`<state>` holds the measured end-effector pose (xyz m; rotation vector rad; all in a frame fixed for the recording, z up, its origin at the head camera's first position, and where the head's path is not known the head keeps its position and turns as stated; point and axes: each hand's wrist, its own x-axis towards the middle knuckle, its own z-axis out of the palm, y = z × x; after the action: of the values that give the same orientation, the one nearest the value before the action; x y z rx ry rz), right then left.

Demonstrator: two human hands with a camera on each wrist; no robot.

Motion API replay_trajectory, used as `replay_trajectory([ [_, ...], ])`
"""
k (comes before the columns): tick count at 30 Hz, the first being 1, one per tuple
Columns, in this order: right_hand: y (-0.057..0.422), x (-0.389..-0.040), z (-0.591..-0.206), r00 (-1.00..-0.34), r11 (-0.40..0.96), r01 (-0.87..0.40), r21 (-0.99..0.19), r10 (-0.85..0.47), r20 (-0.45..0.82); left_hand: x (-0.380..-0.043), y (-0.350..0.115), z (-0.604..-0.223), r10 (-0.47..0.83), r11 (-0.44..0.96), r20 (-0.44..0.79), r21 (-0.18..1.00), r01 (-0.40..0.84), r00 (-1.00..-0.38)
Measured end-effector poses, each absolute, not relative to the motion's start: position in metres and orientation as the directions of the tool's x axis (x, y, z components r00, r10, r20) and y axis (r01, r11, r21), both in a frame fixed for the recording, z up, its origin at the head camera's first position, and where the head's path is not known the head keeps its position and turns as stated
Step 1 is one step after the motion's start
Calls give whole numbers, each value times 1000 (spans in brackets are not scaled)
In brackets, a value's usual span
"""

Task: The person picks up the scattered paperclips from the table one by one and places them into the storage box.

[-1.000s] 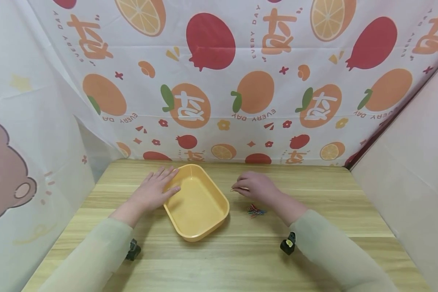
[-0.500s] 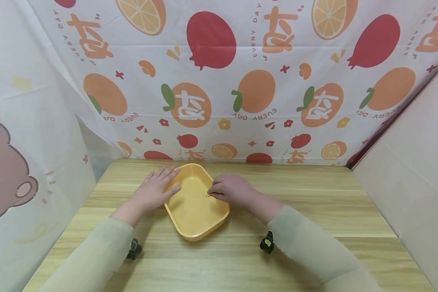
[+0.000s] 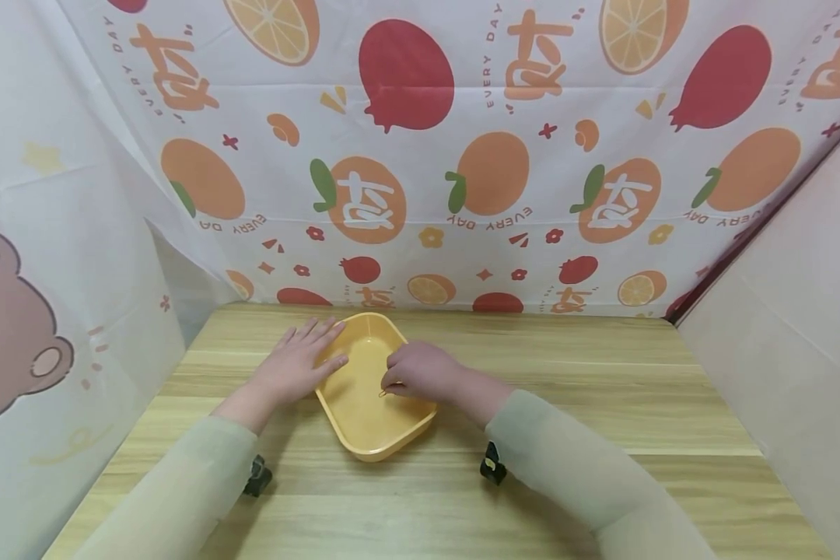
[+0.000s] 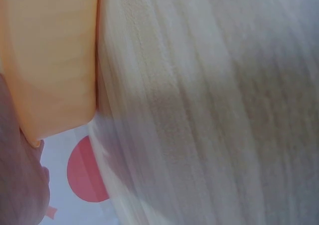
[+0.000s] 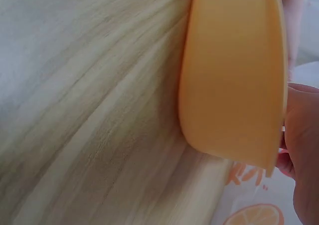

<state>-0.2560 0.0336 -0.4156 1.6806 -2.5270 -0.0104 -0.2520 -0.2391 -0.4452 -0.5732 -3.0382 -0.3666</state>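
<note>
A yellow plastic tray (image 3: 365, 424) lies at an angle on the wooden table. My left hand (image 3: 294, 369) rests on its left rim, fingers spread and straight. Above the inside of the tray, my right hand (image 3: 423, 373) pinches a small yellow paper clip (image 3: 383, 393) between thumb and fingertips. In the left wrist view the tray's outer wall (image 4: 55, 60) stands beside part of the left hand (image 4: 20, 170). The right wrist view shows the opposite wall (image 5: 232, 75), with the right hand (image 5: 304, 140) partly hidden beyond the rim.
The wooden table (image 3: 602, 381) meets a fruit-printed cloth (image 3: 427, 233) at the back. Pale cloth walls stand at left (image 3: 105, 257) and right (image 3: 798, 295). Black wrist cameras hang below the left sleeve (image 3: 257, 476) and the right sleeve (image 3: 492, 464).
My right hand has moved left from beside the tray to over its inside, carrying the paper clip. Its forearm now hides the small coloured pile on the table. My left hand stays put.
</note>
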Motion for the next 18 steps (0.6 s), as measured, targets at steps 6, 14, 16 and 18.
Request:
replay_trajectory([
  [6,21,-262,-424,-383,373,-911,175,-923,-31,-252,-238,-443,360,901,75,230,367,-930],
  [14,12,-266,-430,-413,386,-904,186,-901,-134,-251,-238,-445,358,899,80,239,366,-930],
  [16,11,-265,-430,-410,382,-905,188,-900,-144,-251,-238,-445,356,902,79,233,364,-931],
  [18,11,-265,-430,-408,377,-905,196,-900,-152,-251,-238,-445,354,902,80,232,363,-932],
])
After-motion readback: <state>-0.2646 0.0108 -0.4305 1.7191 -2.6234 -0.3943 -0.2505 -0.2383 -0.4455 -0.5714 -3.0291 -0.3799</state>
